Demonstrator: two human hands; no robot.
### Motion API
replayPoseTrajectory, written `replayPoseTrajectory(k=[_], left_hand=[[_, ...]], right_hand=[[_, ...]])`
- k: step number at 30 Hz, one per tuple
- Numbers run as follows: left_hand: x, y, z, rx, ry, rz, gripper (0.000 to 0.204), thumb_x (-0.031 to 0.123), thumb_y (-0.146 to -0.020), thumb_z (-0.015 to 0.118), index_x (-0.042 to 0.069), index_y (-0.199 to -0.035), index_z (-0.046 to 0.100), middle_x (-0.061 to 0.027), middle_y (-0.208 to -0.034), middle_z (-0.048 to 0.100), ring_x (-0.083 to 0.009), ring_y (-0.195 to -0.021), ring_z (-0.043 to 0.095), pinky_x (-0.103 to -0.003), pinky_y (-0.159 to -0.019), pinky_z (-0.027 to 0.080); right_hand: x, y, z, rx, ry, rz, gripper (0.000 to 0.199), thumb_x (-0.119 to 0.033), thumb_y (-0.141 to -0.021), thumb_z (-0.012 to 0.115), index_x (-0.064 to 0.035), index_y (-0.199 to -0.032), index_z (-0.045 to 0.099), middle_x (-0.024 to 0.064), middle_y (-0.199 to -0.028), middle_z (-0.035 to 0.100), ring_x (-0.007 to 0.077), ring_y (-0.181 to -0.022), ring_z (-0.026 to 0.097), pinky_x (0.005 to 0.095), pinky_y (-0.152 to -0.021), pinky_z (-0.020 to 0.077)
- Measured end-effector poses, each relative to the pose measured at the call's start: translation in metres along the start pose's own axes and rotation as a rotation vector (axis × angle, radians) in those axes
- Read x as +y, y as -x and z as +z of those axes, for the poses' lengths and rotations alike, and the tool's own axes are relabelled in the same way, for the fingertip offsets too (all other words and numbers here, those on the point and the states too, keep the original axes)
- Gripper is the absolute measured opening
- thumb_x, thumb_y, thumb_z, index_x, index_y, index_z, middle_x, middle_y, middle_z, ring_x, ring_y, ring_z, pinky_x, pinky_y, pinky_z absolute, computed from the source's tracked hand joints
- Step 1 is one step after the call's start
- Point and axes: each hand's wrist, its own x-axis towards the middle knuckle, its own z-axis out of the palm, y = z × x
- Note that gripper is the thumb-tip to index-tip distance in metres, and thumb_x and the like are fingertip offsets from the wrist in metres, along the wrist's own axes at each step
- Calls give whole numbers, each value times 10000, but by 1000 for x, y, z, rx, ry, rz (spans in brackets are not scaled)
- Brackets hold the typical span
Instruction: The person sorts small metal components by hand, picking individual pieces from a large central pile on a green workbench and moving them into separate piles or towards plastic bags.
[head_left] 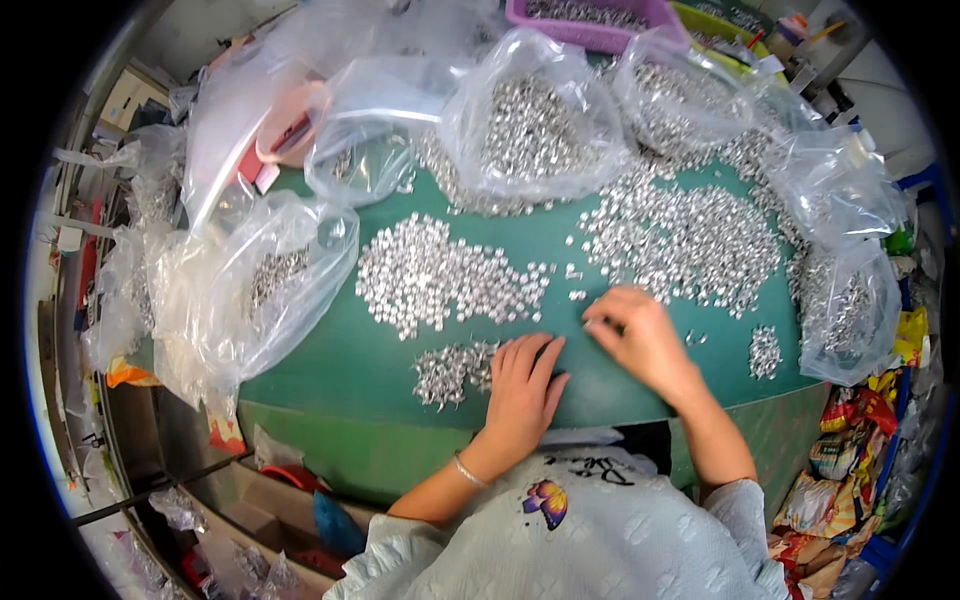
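Observation:
Small shiny metal pieces lie in heaps on a green tabletop (600,395). My left hand (522,385) rests with its fingers stretched out beside a small heap of metal pieces (445,375), touching its right edge. To the right, my right hand (640,335) is over the table with its fingers curled in and thumb and forefinger close together. What they pinch, if anything, is too small to make out. A few loose metal pieces (577,295) lie just beyond its fingertips. Farther off are a wide flat spread of pieces (440,272) at left and a larger pile (685,240) at right.
Clear plastic bags of metal pieces ring the table: one bag (530,125) at the back, another bag (290,270) at left, a third bag (850,315) at right. A purple basket (600,37) and a pink bowl (300,110) stand behind. A little pile (765,352) sits near the right edge.

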Motion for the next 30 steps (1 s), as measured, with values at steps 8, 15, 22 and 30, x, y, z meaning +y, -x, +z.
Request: replayPoseTrajectory(k=[8, 15, 22, 30], left_hand=[[-11, 2, 1, 61, -25, 26, 415, 15, -792, 706, 30, -1185, 572, -138, -1147, 584, -341, -1102, 544, -463, -981, 391], [-22, 2, -3, 77, 29, 59, 248, -18, -788, 704, 40, -1017, 629, -108, -978, 629, -296, -958, 601, -421, -901, 410], [-21, 0, -10, 87, -118, 78, 239, 24, -786, 711, 53, -1008, 628, -107, -1090, 586, -310, -1048, 559, -476, -944, 379], [-32, 7, -12, 77, -98, 74, 178, -31, -782, 679, 5, -950, 631, -134, -1029, 592, -346, -1012, 564, -467, -925, 428]], right_hand=[[-24, 11, 48, 5, -16, 0, 136, -41, -749, 693, -45, -839, 591, 136, -830, 616, 337, -828, 616, 430, -725, 481], [-20, 11, 34, -173, -233, 81, 130, -67, -796, 705, -23, -911, 663, 143, -877, 677, 336, -881, 638, 427, -782, 505], [11, -8, -15, 122, 161, -73, 350, -136, -827, 715, -55, -1159, 643, 122, -1239, 589, 326, -1232, 495, 462, -986, 408], [53, 18, -7, 61, 479, -149, 307, -122, -828, 697, -60, -1127, 659, 113, -1328, 549, 305, -1357, 411, 540, -1121, 286]])
